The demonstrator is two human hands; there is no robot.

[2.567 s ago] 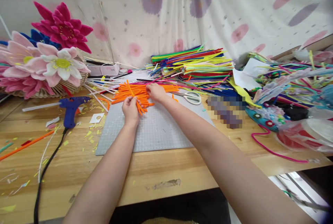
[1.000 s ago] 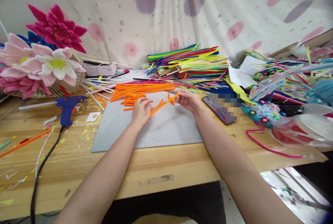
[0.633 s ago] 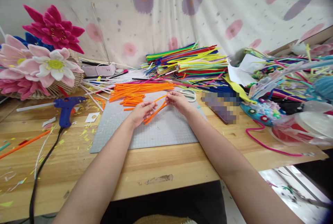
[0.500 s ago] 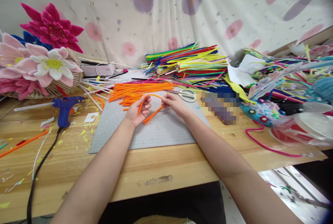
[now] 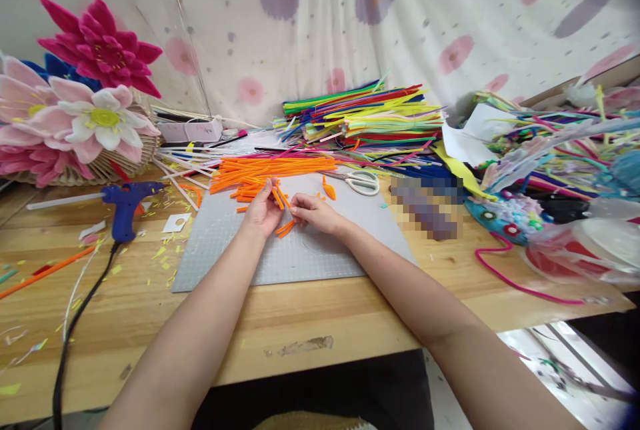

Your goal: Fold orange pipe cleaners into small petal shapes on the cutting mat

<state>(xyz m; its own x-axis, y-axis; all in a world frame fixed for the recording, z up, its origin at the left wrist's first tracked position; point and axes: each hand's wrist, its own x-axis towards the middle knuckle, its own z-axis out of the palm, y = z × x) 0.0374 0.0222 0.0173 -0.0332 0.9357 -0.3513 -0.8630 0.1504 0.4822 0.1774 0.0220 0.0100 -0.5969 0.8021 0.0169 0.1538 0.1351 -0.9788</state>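
Note:
An orange pipe cleaner (image 5: 279,197) is pinched between the fingers of my left hand (image 5: 265,211), its length slanting toward my right hand (image 5: 316,213). The fingertips of my right hand are closed on its other end. Just below the fingers, short orange pieces (image 5: 285,229) show over the grey cutting mat (image 5: 295,262); whether they touch the mat I cannot tell. A small leaf-shaped orange piece (image 5: 329,188) lies on the mat beyond my right hand. Behind my left hand sits a pile of orange pipe cleaners (image 5: 273,170).
Scissors (image 5: 361,181) lie at the mat's back right. A blue glue gun (image 5: 124,210) with a black cord is at left, among yellow scraps. Fuzzy flowers (image 5: 103,117) stand back left. A heap of coloured pipe cleaners (image 5: 370,113) lies behind; a plastic cup (image 5: 585,243) is at right.
My right hand has moved down and left, closer to my left hand. The pipe cleaner's arched loop between the hands is gone, and the leaf-shaped orange piece has come into sight.

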